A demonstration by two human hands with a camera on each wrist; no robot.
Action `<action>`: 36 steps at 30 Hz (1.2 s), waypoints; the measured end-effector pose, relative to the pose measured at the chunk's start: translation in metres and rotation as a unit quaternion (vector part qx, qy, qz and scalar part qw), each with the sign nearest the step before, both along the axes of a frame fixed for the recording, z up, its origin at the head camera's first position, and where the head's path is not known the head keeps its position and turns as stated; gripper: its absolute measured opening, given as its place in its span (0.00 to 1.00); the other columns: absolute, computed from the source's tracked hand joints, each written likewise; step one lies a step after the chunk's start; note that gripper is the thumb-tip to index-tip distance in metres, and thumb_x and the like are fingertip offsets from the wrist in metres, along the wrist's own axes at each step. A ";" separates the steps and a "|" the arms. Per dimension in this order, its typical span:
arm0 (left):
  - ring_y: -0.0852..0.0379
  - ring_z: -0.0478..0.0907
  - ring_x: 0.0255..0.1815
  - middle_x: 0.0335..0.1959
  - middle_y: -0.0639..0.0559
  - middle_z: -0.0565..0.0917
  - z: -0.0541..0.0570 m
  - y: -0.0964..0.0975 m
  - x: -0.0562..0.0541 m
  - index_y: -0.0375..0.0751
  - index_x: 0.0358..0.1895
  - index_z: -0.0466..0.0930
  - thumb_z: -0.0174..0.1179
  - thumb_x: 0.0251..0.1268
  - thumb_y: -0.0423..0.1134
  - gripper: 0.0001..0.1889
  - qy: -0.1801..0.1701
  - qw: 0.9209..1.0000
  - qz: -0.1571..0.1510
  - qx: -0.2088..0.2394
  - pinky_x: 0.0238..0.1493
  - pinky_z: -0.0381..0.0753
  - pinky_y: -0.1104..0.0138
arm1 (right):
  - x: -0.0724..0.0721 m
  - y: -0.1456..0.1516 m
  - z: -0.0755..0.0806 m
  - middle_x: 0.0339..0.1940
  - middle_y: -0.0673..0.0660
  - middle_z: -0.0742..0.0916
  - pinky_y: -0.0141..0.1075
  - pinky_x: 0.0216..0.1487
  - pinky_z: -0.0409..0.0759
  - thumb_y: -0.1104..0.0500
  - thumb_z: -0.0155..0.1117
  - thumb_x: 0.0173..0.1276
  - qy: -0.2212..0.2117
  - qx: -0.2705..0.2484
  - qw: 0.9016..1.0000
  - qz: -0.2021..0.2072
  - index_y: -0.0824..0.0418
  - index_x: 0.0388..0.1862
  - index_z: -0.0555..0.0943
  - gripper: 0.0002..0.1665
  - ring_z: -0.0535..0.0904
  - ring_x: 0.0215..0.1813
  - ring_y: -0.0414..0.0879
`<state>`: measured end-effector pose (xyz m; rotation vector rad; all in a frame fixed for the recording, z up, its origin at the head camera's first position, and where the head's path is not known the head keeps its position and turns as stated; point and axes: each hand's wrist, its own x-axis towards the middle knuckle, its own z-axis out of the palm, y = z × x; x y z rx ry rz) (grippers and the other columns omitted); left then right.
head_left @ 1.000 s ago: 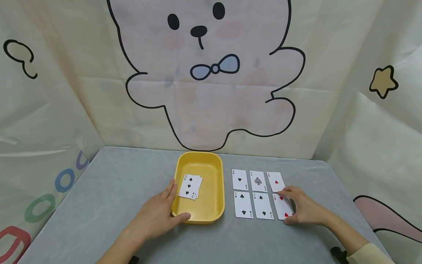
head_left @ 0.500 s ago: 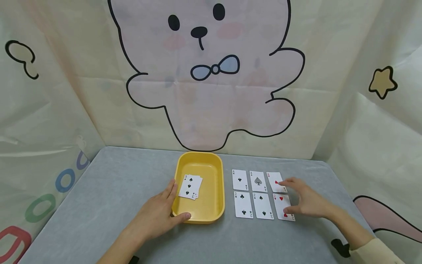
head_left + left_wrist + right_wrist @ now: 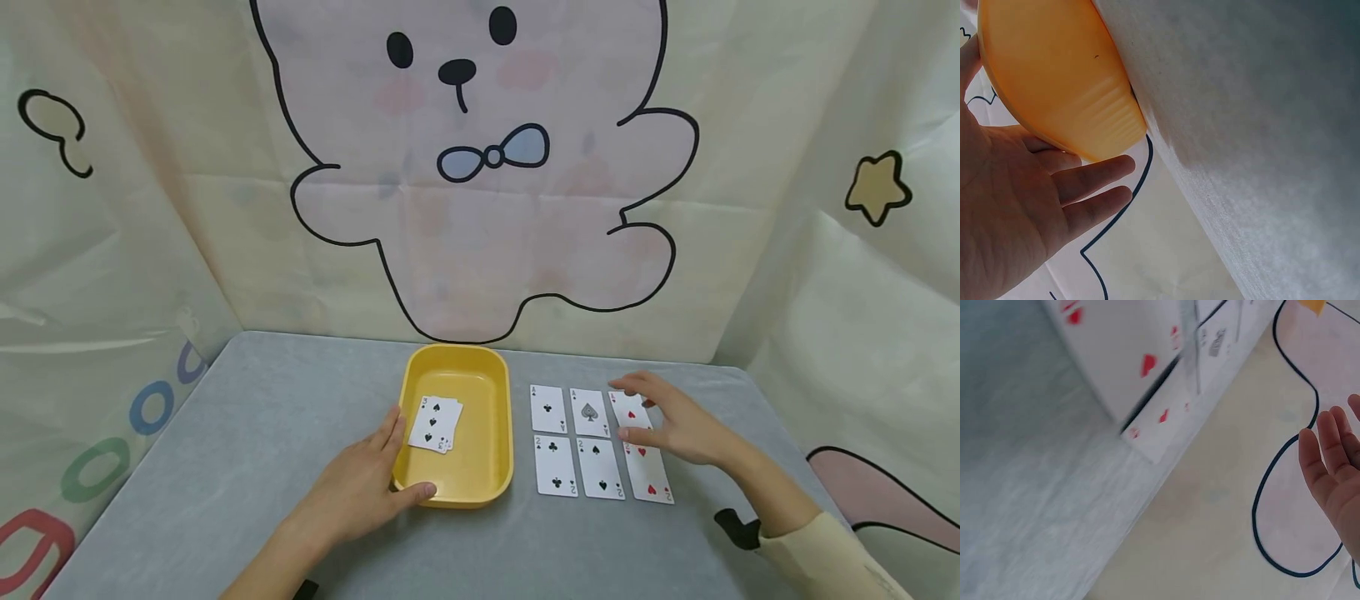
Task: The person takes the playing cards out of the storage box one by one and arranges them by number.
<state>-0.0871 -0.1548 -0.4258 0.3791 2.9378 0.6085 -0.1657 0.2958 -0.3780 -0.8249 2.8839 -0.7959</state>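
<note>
My left hand [image 3: 356, 487] rests against the near left corner of a yellow tray [image 3: 491, 467]. Its fingers lie straight along the side and its thumb along the front rim; the left wrist view shows the fingers extended beside the tray wall [image 3: 1066, 75]. Inside the tray lies a small pile of playing cards [image 3: 433, 423], three of spades on top. Over the ace of hearts [image 3: 630, 410] hovers my right hand [image 3: 682, 425], thumb and fingers spread with nothing held. Just below that ace is the two of hearts [image 3: 648, 479], its upper edge partly covered by the thumb.
Left of the heart cards lie the ace of clubs [image 3: 547, 408], ace of spades [image 3: 589, 412], two of clubs [image 3: 556, 467] and two of spades [image 3: 601, 469]. All lie face up on the grey tablecloth [image 3: 480, 550]. A printed curtain [image 3: 465, 258] hangs behind the table.
My right hand has let go of the two of hearts, lifted off and moved away from me over the ace of hearts. The left hand and tray have stayed put.
</note>
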 end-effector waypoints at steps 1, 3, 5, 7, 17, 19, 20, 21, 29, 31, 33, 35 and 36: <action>0.37 0.67 0.77 0.86 0.41 0.52 0.000 0.000 0.000 0.32 0.83 0.54 0.64 0.64 0.72 0.58 0.001 1.000 0.000 0.000 0.72 0.70 0.44 | -0.001 -0.004 0.001 0.69 0.55 0.78 0.54 0.55 0.78 0.47 0.76 0.68 -0.003 0.000 1.000 -0.002 0.56 0.74 0.75 0.39 0.79 0.58 0.55; 0.37 0.67 0.77 0.86 0.41 0.52 0.000 0.000 0.000 0.32 0.83 0.54 0.64 0.64 0.72 0.59 0.002 1.000 0.000 0.000 0.72 0.70 0.44 | -0.004 -0.011 0.003 0.69 0.55 0.78 0.56 0.56 0.78 0.45 0.75 0.68 -0.006 -0.003 1.000 -0.003 0.56 0.74 0.75 0.39 0.79 0.58 0.56; 0.37 0.67 0.77 0.86 0.41 0.52 -0.001 0.000 0.000 0.32 0.83 0.54 0.64 0.64 0.72 0.58 0.003 1.000 -0.001 -0.001 0.72 0.70 0.44 | -0.007 -0.018 0.002 0.70 0.55 0.78 0.56 0.57 0.78 0.44 0.75 0.68 -0.007 -0.004 1.000 -0.002 0.56 0.74 0.75 0.39 0.79 0.59 0.57; 0.37 0.67 0.77 0.86 0.41 0.52 -0.001 0.000 0.000 0.32 0.83 0.54 0.64 0.64 0.72 0.58 0.003 1.000 -0.001 -0.001 0.72 0.70 0.44 | -0.009 -0.025 -0.001 0.70 0.55 0.78 0.56 0.57 0.78 0.44 0.75 0.68 -0.009 -0.010 1.000 0.002 0.56 0.74 0.76 0.39 0.79 0.60 0.57; 0.36 0.68 0.76 0.85 0.40 0.53 0.001 0.001 -0.001 0.31 0.82 0.54 0.65 0.64 0.71 0.58 0.008 1.000 -0.003 -0.001 0.71 0.71 0.44 | -0.013 -0.063 -0.009 0.70 0.55 0.78 0.59 0.56 0.80 0.44 0.74 0.68 -0.028 -0.035 0.999 0.009 0.55 0.75 0.75 0.40 0.78 0.60 0.55; 0.36 0.68 0.76 0.85 0.39 0.53 0.001 0.001 0.000 0.30 0.82 0.54 0.65 0.64 0.71 0.58 0.008 1.000 -0.003 0.000 0.71 0.71 0.44 | -0.013 -0.071 -0.010 0.70 0.56 0.79 0.59 0.58 0.80 0.45 0.74 0.68 -0.035 -0.041 0.998 0.012 0.56 0.76 0.74 0.41 0.78 0.61 0.56; 0.36 0.68 0.76 0.85 0.39 0.53 0.001 0.001 0.000 0.30 0.82 0.55 0.65 0.64 0.71 0.58 0.008 1.000 -0.003 0.000 0.71 0.71 0.44 | -0.014 -0.075 -0.010 0.69 0.56 0.79 0.60 0.57 0.80 0.45 0.74 0.69 -0.037 -0.043 0.998 0.013 0.56 0.76 0.73 0.41 0.77 0.61 0.57; 0.36 0.68 0.76 0.85 0.39 0.53 0.001 0.001 0.000 0.30 0.82 0.55 0.65 0.64 0.71 0.58 0.008 1.000 -0.003 0.000 0.71 0.71 0.44 | -0.014 -0.079 -0.011 0.69 0.56 0.79 0.60 0.57 0.80 0.45 0.74 0.69 -0.039 -0.044 0.998 0.016 0.57 0.76 0.73 0.41 0.77 0.61 0.58; 0.36 0.67 0.77 0.85 0.40 0.52 -0.001 0.000 -0.001 0.31 0.83 0.54 0.64 0.64 0.72 0.58 0.004 1.000 -0.002 -0.001 0.72 0.70 0.44 | -0.019 -0.104 -0.012 0.69 0.55 0.79 0.58 0.59 0.80 0.45 0.74 0.70 -0.055 -0.062 0.996 0.033 0.56 0.76 0.73 0.40 0.77 0.62 0.60; 0.36 0.68 0.76 0.85 0.40 0.52 -0.001 0.000 -0.001 0.31 0.83 0.54 0.64 0.64 0.72 0.58 0.003 1.000 -0.001 -0.001 0.72 0.71 0.44 | -0.021 -0.109 -0.013 0.69 0.55 0.79 0.60 0.59 0.80 0.48 0.73 0.71 -0.053 -0.067 0.996 0.041 0.57 0.76 0.73 0.39 0.77 0.63 0.60; 0.36 0.68 0.76 0.85 0.40 0.52 -0.001 0.000 -0.001 0.31 0.83 0.54 0.64 0.64 0.72 0.58 0.003 1.000 0.000 -0.001 0.72 0.71 0.44 | -0.022 -0.115 -0.015 0.69 0.55 0.79 0.59 0.59 0.80 0.51 0.73 0.72 -0.050 -0.070 0.995 0.044 0.57 0.76 0.73 0.37 0.77 0.63 0.58; 0.36 0.68 0.76 0.85 0.40 0.52 -0.001 0.000 -0.001 0.31 0.83 0.54 0.64 0.64 0.72 0.58 0.003 1.000 0.000 -0.001 0.72 0.71 0.44 | -0.023 -0.121 -0.016 0.69 0.55 0.79 0.59 0.60 0.80 0.53 0.73 0.72 -0.048 -0.075 0.995 0.052 0.58 0.76 0.73 0.36 0.77 0.64 0.58; 0.36 0.68 0.76 0.85 0.40 0.52 -0.001 0.000 -0.001 0.31 0.83 0.54 0.64 0.64 0.72 0.58 0.003 1.000 0.000 0.000 0.72 0.71 0.44 | -0.023 -0.124 -0.016 0.69 0.55 0.79 0.59 0.60 0.80 0.54 0.72 0.72 -0.049 -0.077 0.994 0.054 0.59 0.76 0.73 0.36 0.76 0.64 0.58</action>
